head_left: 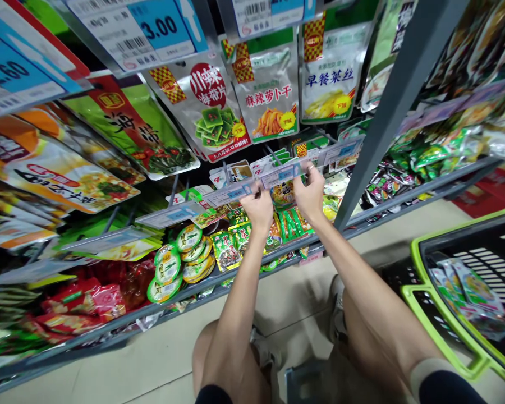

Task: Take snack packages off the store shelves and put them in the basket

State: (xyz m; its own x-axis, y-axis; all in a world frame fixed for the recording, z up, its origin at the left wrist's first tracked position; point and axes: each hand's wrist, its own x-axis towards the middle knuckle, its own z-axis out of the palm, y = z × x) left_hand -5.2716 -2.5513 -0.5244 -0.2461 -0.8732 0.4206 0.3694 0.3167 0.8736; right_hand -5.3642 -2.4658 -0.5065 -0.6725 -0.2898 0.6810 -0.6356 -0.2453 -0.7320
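A clear price tag holder (281, 175) with a blue and white label sits at the front of a hanging hook, among small snack packets. My left hand (258, 211) is closed, its thumb and fingers pinching the left end of this holder. At the other end, my right hand (310, 193) grips the holder with curled fingers. Directly behind and below it hangs a packet (283, 194), partly covered by the holder. Larger silver pouches (270, 92) of dried radish hang above my hands. Another price tag holder (229, 193) is just left of my left hand.
Round green-lidded tubs (167, 264) and small green packets (226, 249) lie on the bottom shelf, with red packs (82, 306) farther left. A grey post (398, 106) rises right of my hands. A black basket with a lime-green rim (416, 252) stands at right, holding several packets (473, 289).
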